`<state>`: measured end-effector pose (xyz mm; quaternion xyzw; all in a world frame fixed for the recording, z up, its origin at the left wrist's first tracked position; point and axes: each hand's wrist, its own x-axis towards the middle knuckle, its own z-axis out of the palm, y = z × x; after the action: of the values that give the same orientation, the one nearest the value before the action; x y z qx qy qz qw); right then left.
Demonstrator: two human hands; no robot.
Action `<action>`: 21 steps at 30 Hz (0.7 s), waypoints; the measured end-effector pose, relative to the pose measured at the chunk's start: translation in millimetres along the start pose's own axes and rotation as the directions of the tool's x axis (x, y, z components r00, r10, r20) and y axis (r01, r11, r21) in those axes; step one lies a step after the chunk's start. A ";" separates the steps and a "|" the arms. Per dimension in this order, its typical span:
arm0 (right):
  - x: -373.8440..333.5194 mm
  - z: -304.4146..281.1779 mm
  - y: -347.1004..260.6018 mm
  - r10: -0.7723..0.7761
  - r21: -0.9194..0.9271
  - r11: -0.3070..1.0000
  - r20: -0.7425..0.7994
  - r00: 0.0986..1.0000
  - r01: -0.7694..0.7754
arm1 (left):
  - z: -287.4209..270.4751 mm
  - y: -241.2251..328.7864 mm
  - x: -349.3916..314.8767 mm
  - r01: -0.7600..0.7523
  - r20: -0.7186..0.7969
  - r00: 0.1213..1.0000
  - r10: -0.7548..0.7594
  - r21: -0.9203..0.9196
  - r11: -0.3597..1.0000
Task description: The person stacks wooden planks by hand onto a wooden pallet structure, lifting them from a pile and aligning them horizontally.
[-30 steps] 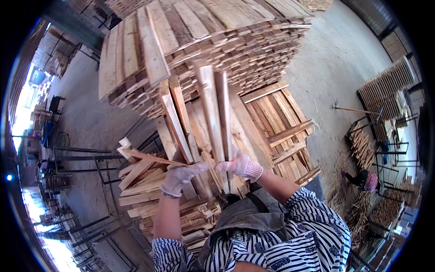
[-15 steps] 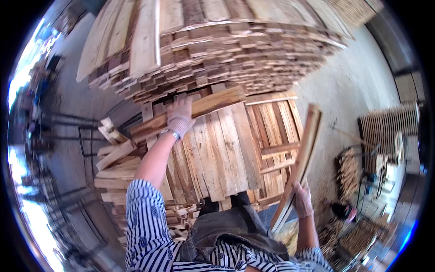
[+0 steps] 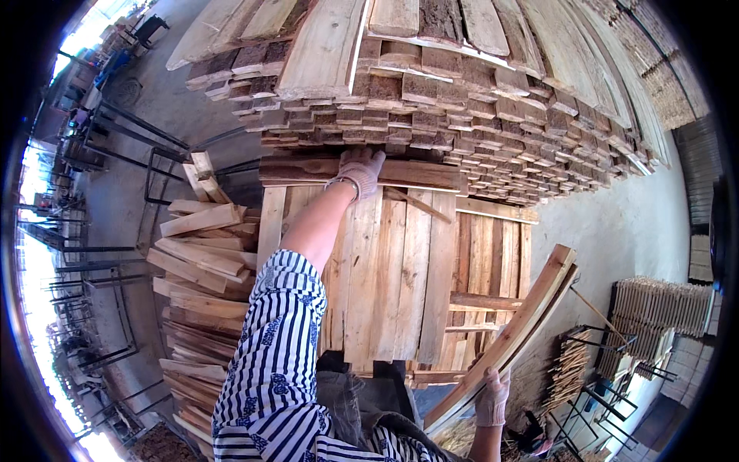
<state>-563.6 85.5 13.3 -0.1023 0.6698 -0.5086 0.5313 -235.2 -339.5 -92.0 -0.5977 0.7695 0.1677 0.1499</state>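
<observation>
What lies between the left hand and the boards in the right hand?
The head view shows flat boards laid side by side, then part of a slatted wooden panel, before the held boards.

Plank stack (image 3: 462,96) at back; crosswise board (image 3: 422,175) before it, over far ends of a plank row (image 3: 381,285). Wood pile (image 3: 204,308) left of row, slatted panel (image 3: 504,258) right. Left hand (image 3: 360,169) on crosswise board; boards (image 3: 517,319) in right hand (image 3: 491,399), front right.

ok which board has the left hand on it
The brown plank lying crosswise just in front of the tall lumber stack, under the left hand; the paler boards nearer the body lie side by side, running lengthwise.
</observation>
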 end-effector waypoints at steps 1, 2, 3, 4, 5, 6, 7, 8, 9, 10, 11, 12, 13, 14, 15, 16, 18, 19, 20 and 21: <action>-2.5 -3.6 -0.7 -0.003 -0.015 1.000 -0.003 1.000 0.003 | 1.2 4.5 0.0 0.020 0.009 1.000 -0.020 -0.005 1.000; 3.0 -7.3 5.9 -0.008 -0.014 1.000 0.034 0.999 0.009 | -2.1 8.4 -3.5 0.043 0.024 0.999 -0.044 0.038 0.998; 5.3 -8.1 9.4 0.001 -0.057 0.998 0.029 1.000 0.001 | 3.5 7.1 -4.4 0.026 -0.012 1.000 -0.026 0.012 1.000; 1.4 3.3 3.2 0.011 -0.087 0.996 0.065 0.998 -0.006 | 8.2 2.2 -9.9 0.011 -0.048 0.999 -0.011 -0.005 1.000; -0.8 15.9 -1.9 0.015 -0.107 0.994 0.093 0.996 -0.005 | -2.4 2.4 -16.4 -0.017 -0.090 0.996 0.015 -0.014 1.000; -0.1 22.3 -1.1 0.015 -0.137 0.991 0.134 0.991 0.004 | -4.3 7.7 -36.5 -0.043 -0.042 0.998 0.038 -0.123 0.991; -2.1 26.9 -1.7 0.017 -0.164 0.986 0.167 0.986 0.011 | -19.4 17.7 -60.5 -0.067 -0.001 0.998 0.068 -0.227 0.972; -5.5 37.6 -9.3 0.047 -0.280 0.960 0.195 0.980 0.009 | -23.8 31.5 -93.7 -0.140 -0.035 0.990 0.136 -0.319 0.937; -6.9 40.5 -6.2 0.004 -0.300 0.951 0.263 0.965 0.078 | -32.2 46.7 -137.5 -0.212 -0.047 0.974 0.221 -0.533 0.819; -3.9 39.5 2.2 -0.018 -0.311 0.941 0.347 0.938 0.133 | -44.8 71.9 -182.4 -0.144 0.064 0.959 0.277 -0.730 0.668; -15.2 63.4 -18.4 0.040 -0.364 0.923 0.417 0.908 0.127 | -17.9 82.6 -211.0 -0.269 -0.071 0.879 0.471 -0.890 0.367; -15.1 70.2 -11.7 0.016 -0.450 0.861 0.493 0.870 0.239 | 3.5 94.7 -235.7 -0.207 -0.147 0.878 0.456 -0.975 0.085; -32.4 107.7 -41.6 -0.036 -0.418 0.827 0.629 0.777 0.376 | 15.5 107.0 -265.4 -0.125 -0.218 0.876 0.430 -0.964 -0.234; -29.4 111.6 -21.6 -0.193 -0.284 0.793 0.721 0.665 0.538 | 24.4 122.5 -293.0 -0.047 -0.294 0.861 0.414 -0.858 -0.511; -30.3 138.3 -38.5 -0.333 -0.191 0.658 0.794 0.508 0.729 | -4.2 126.8 -317.6 0.125 -0.093 0.943 0.319 -0.788 -0.603; -39.5 153.3 -45.5 -0.289 -0.185 0.729 0.790 0.541 0.660 | -18.6 124.7 -331.9 0.122 -0.056 0.972 0.227 -0.708 -0.696; -44.7 152.0 -32.8 -0.254 -0.189 0.775 0.780 0.572 0.603 | -73.9 110.0 -356.7 -0.051 -0.188 0.960 0.207 -0.845 -0.533; -46.8 162.9 -40.4 -0.256 -0.236 0.713 0.789 0.559 0.660 | -86.7 102.8 -359.9 -0.057 -0.245 0.931 0.271 -0.829 -0.556; -48.3 175.6 -46.2 -0.254 -0.275 0.649 0.800 0.543 0.709 | -91.3 97.9 -361.6 -0.048 -0.307 0.894 0.327 -0.791 -0.609; -52.1 183.3 -50.5 -0.248 -0.341 0.488 0.828 0.502 0.804 | -95.7 93.4 -364.9 -0.057 -0.359 0.865 0.350 -0.765 -0.642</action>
<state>-412.8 -7.5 99.8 -0.6931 0.4848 -0.2854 0.4507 -240.9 -42.6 158.7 -0.1753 0.3072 0.8277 -0.4357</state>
